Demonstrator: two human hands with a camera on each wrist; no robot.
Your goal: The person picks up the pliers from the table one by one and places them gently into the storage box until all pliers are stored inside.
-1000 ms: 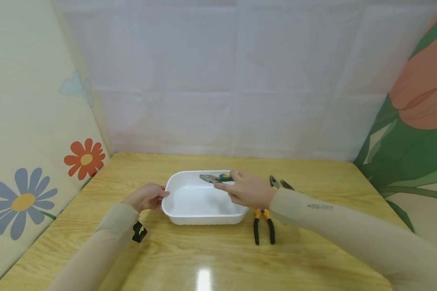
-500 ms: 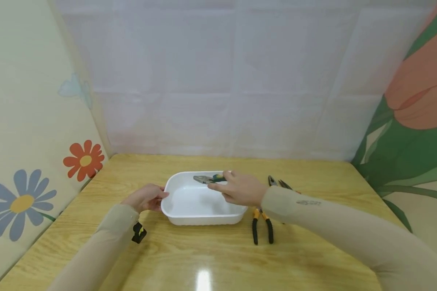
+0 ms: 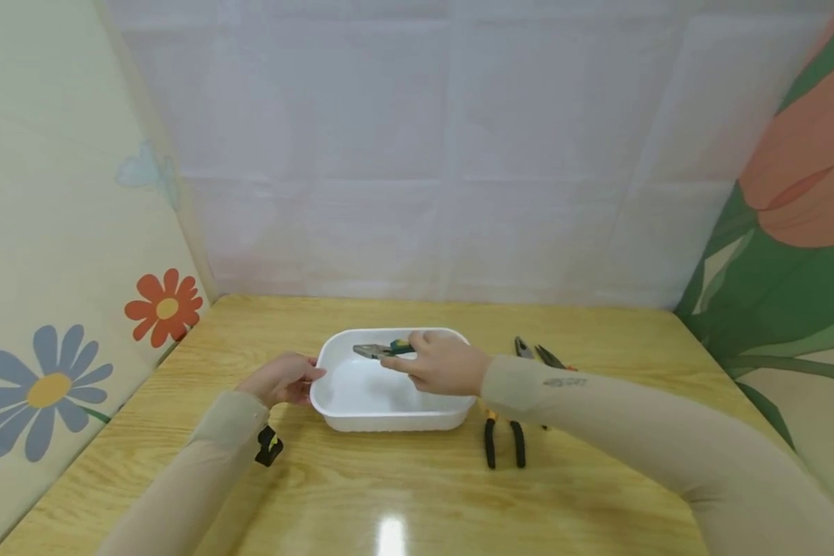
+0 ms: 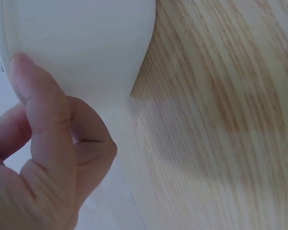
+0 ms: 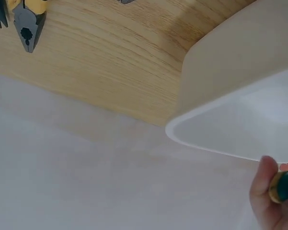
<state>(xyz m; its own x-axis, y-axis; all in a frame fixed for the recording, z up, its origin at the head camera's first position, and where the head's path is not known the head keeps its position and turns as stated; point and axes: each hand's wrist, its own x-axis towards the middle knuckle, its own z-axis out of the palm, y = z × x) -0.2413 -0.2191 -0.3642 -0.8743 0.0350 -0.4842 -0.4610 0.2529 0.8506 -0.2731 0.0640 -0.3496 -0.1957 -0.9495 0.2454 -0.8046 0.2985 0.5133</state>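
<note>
Toward the bench's [image 3: 320, 498] far edge, my left hand [image 3: 280, 378] pinches the white tray [image 3: 389, 422] by its rim; my right hand [image 3: 450, 367] grips pliers [image 3: 382, 350] over it. Likely heavy and stiff, they're best held by the handles [image 3: 402, 346].

- The right hand [image 3: 448, 367] covers part of the green-handled pliers [image 3: 372, 351].
- The right sleeve [image 3: 632, 421] hides the upper part of the orange-and-black pliers [image 3: 520, 446]; its dark print [image 3: 565, 381] is too small to read.
- The left wrist view's top edge cuts off the white tray [image 4: 86, 38].
- A black item [image 3: 269, 446] beside the left sleeve [image 3: 224, 428] cannot be identified.
</note>
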